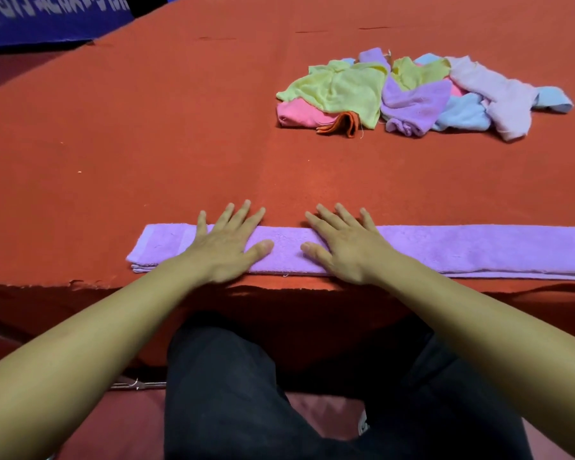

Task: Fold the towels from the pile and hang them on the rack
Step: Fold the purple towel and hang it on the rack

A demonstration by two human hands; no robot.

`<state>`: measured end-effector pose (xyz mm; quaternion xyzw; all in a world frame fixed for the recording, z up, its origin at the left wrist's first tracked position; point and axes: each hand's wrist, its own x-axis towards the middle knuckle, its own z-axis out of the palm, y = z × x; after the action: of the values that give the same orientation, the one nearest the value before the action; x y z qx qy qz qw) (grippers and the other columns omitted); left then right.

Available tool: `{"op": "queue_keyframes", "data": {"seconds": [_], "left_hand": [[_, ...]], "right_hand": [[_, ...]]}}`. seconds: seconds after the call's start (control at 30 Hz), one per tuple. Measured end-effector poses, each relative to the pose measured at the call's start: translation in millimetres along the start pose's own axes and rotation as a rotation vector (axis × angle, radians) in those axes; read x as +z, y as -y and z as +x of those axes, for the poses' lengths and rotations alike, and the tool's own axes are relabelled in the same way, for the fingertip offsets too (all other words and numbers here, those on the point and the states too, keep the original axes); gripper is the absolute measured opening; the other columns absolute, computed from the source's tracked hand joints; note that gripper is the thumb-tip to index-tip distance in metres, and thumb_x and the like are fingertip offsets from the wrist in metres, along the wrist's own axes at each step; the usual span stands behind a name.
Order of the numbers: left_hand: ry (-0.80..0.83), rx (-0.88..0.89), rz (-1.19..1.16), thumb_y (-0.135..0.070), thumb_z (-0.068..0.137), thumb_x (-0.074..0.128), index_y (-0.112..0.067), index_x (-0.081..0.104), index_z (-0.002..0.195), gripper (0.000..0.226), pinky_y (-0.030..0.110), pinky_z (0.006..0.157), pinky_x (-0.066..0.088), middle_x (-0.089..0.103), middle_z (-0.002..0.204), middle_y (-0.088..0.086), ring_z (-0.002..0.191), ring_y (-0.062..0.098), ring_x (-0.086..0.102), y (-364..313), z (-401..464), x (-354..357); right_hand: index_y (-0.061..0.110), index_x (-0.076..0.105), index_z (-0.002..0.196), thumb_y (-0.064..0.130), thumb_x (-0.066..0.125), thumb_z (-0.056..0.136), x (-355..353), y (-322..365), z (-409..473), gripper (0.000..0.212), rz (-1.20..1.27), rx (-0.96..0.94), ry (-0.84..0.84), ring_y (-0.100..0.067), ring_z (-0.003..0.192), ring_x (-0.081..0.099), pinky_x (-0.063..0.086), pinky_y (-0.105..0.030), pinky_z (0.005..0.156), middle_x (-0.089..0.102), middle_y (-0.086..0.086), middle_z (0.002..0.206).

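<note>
We press both hands flat on a purple towel (445, 249) folded into a long narrow strip along the near edge of the table (146, 144). Our left hand (226, 242) lies palm down with fingers straight and spread, their tips reaching past the strip's far edge onto the cloth; our right hand (344, 242) mirrors it just beside, thumbs pointing toward each other with a bare patch of towel between them. Neither hand curls round anything. The strip's left end shows stacked layers; its right end runs out of view.

The table is covered in a rust-red felt-like cloth, its near hem ragged and hanging over the edge. Farther back and to the right sits the pile of towels (412, 94), crumpled: yellow, pink, orange, purple, light blue and pale pink pieces overlapping. At the far left corner a blue banner (40, 21) with blurred white lettering stands behind the table. Below the edge we see dark trousers (229, 393) and a reddish floor.
</note>
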<state>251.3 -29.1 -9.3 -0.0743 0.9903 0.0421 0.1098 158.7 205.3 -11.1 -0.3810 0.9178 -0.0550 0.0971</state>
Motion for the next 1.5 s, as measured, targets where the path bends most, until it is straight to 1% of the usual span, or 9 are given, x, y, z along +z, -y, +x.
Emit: {"op": "queue_keyframes", "data": {"seconds": [0.13, 0.37, 0.67, 0.83, 0.93, 1.07, 1.17, 1.4, 1.5], "left_hand": [[-0.149, 0.114, -0.02, -0.076, 0.08, -0.002, -0.042, -0.012, 0.153, 0.081, 0.058, 0.116, -0.015, -0.021, 0.161, -0.015, 0.149, 0.012, -0.02, -17.3, -4.3, -6.5], [-0.208, 0.271, -0.049, -0.071, 0.082, -0.001, -0.039, -0.004, 0.155, 0.079, 0.051, 0.12, -0.007, -0.011, 0.163, -0.015, 0.15, 0.011, -0.013, -73.3, 14.6, -7.6], [-0.071, 0.451, -0.006, -0.062, 0.098, 0.021, -0.04, -0.002, 0.155, 0.064, 0.053, 0.121, -0.002, -0.012, 0.163, -0.014, 0.151, 0.015, -0.011, -180.9, 43.5, -19.8], [0.004, 0.517, 0.014, -0.061, 0.098, 0.02, -0.04, -0.006, 0.154, 0.065, 0.053, 0.12, -0.005, -0.015, 0.163, -0.013, 0.15, 0.014, -0.014, -223.2, 61.0, -17.9], [0.125, 0.515, 0.115, -0.066, 0.096, 0.017, -0.039, -0.012, 0.153, 0.069, 0.056, 0.119, -0.008, -0.018, 0.163, -0.009, 0.15, 0.017, -0.016, -245.2, 64.8, -3.3], [-0.006, 0.536, -0.011, -0.058, 0.1, 0.026, -0.034, 0.006, 0.156, 0.064, 0.052, 0.12, 0.009, 0.01, 0.164, -0.006, 0.15, 0.019, 0.011, -272.7, 74.5, -6.0], [-0.139, 0.551, -0.177, -0.051, 0.1, 0.034, -0.03, 0.029, 0.151, 0.055, 0.046, 0.111, 0.031, 0.041, 0.152, -0.002, 0.134, 0.026, 0.041, -296.0, 93.5, -10.5], [-0.203, 0.605, -0.185, -0.042, 0.097, 0.05, -0.026, 0.045, 0.14, 0.046, 0.043, 0.1, 0.039, 0.053, 0.136, -0.001, 0.121, 0.028, 0.048, -355.8, 120.0, -8.1], [-0.355, 0.714, -0.316, -0.032, 0.09, 0.056, -0.019, 0.058, 0.127, 0.04, 0.041, 0.091, 0.043, 0.063, 0.115, 0.003, 0.099, 0.03, 0.055, -376.8, 122.8, -5.3]], "right_hand": [[0.04, 0.0, 0.155, 0.068, 0.017, 0.093, -13.9, -24.4, -23.9, 0.07, -0.007, 0.075, -0.072, -0.018, 0.152, -0.008, -0.007, -0.054, 0.12, -0.006, 0.011, 0.164], [0.041, 0.005, 0.155, 0.07, 0.018, 0.092, -20.7, -80.6, -65.3, 0.07, -0.048, 0.25, -0.106, -0.018, 0.152, -0.005, -0.005, -0.053, 0.12, -0.003, 0.011, 0.165], [0.04, 0.006, 0.156, 0.07, 0.023, 0.094, -16.9, -125.6, -97.2, 0.071, 0.06, 0.294, -0.053, -0.019, 0.152, -0.004, -0.004, -0.055, 0.12, -0.001, 0.008, 0.165], [0.042, 0.004, 0.154, 0.071, 0.019, 0.093, -16.4, -187.6, -124.2, 0.069, 0.011, 0.499, -0.041, -0.019, 0.152, -0.003, -0.005, -0.058, 0.118, 0.0, 0.009, 0.165], [0.041, 0.005, 0.155, 0.065, 0.024, 0.096, -14.9, -201.2, -138.9, 0.066, 0.116, 0.436, -0.031, -0.018, 0.152, -0.003, -0.004, -0.057, 0.119, 0.001, 0.008, 0.165], [0.032, 0.025, 0.154, 0.046, 0.041, 0.101, -38.5, -242.2, -154.4, 0.057, 0.181, 0.485, -0.285, -0.026, 0.147, 0.023, 0.02, -0.052, 0.117, 0.026, 0.002, 0.161], [0.031, 0.038, 0.147, 0.036, 0.047, 0.1, -54.3, -288.0, -169.9, 0.049, 0.11, 0.673, -0.302, -0.031, 0.137, 0.037, 0.03, -0.052, 0.107, 0.044, 0.001, 0.151], [0.032, 0.05, 0.138, 0.028, 0.062, 0.09, -57.2, -312.6, -182.9, 0.051, 0.226, 0.602, -0.202, -0.028, 0.121, 0.054, 0.041, -0.046, 0.1, 0.063, 0.003, 0.125], [0.021, 0.051, 0.139, 0.018, 0.067, 0.086, -59.9, -317.9, -181.3, 0.055, 0.311, 0.492, -0.268, -0.026, 0.095, 0.059, 0.038, -0.026, 0.078, 0.059, 0.001, 0.104]]}}
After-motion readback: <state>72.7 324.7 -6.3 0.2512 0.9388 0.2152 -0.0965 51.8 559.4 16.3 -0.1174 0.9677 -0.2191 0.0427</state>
